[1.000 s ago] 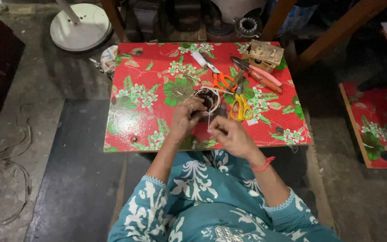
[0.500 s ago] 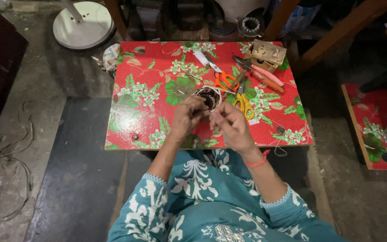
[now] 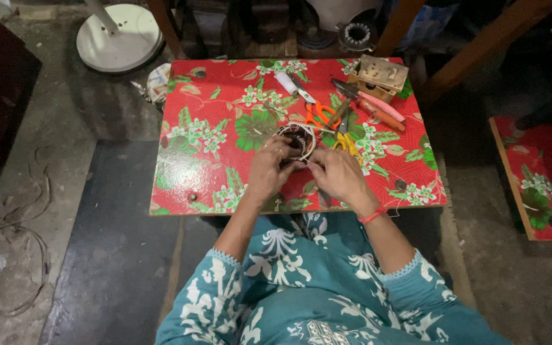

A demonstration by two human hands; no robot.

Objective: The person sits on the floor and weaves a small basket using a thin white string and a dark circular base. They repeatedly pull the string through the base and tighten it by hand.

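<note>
both hands on a wound coil

left hand [image 3: 268, 171] and right hand [image 3: 337, 176] both grip the round wire-wound coil [image 3: 296, 140], held just above the red floral table [image 3: 212, 128]. orange-handled scissors [image 3: 317, 114] lie just beyond it.

A small tan cardboard box [image 3: 381, 76] sits at the table's far right corner, well beyond the right hand [image 3: 338, 177], squarish, its top dotted with dark holes. Near it no label, sign or screen shows anywhere around either hand.
</note>
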